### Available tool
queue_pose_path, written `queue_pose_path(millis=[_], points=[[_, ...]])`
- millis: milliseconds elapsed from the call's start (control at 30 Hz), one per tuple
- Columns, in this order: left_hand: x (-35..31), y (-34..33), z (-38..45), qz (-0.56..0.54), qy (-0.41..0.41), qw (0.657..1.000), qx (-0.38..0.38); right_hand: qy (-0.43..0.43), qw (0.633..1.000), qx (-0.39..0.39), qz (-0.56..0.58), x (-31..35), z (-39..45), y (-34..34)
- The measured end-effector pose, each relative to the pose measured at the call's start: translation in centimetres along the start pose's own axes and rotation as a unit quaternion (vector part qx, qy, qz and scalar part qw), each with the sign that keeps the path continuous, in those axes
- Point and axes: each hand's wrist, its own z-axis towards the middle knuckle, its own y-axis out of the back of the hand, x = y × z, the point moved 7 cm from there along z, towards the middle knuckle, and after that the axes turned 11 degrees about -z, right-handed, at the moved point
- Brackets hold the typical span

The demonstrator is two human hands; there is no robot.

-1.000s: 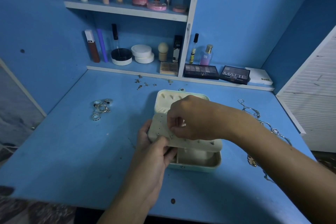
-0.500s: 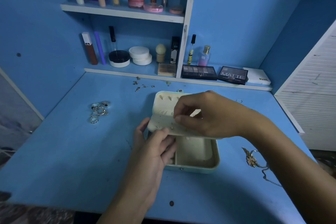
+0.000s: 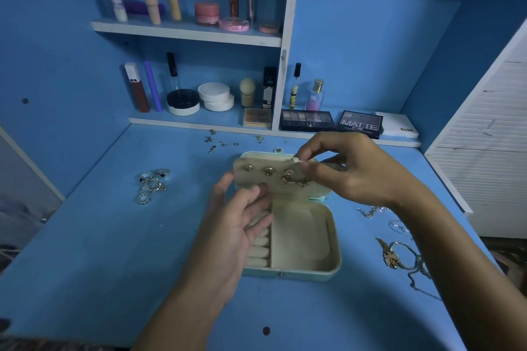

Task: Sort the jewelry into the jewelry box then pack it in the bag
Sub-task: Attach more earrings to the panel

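A pale green jewelry box (image 3: pixel 335 251) lies open at the middle of the blue desk. Its cream earring panel (image 3: pixel 256 182) stands raised over the lid, with gold earrings (image 3: pixel 291 177) pinned on it. My right hand (image 3: pixel 353 171) pinches the panel's top edge. My left hand (image 3: pixel 236 222) holds the panel's lower left edge, thumb on its face, over the ring rolls. Several rings (image 3: pixel 152 184) lie at the left. Small earrings (image 3: pixel 216 141) are scattered behind the box. Chains and a bracelet (image 3: pixel 399 253) lie at the right.
Two shelves at the back carry cosmetics: tubes, jars, a perfume bottle (image 3: pixel 315 95) and eyeshadow palettes (image 3: pixel 360 122). A white slatted panel (image 3: pixel 484 134) borders the desk's right side. No bag shows in view.
The earring panel has been swung up from lying over the box, so its face with gold earrings now shows and the compartments below are uncovered. Both hands moved up with it.
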Motion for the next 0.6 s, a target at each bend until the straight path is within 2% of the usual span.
queue_pose_path(millis=[133,233,467,600], points=[[-0.5,0.4,1.2,0.052,-0.009,0.998,-0.019,-0.005,0.999,-0.052,-0.002,-1.0,0.9,0.2],[-1.2,0.8,2.3,0.142,-0.022,0.989,-0.032,-0.012,0.996,-0.088,-0.023,-1.9,1.8,0.3],[-3.0,1.7,4.2,0.364,-0.086,0.926,-0.049,-0.049,0.988,-0.138,-0.054,-5.0,3.7,0.0],[-3.3,1.9,5.7,0.419,-0.13,0.897,-0.055,-0.066,0.987,-0.138,-0.057,-6.4,4.5,-1.0]])
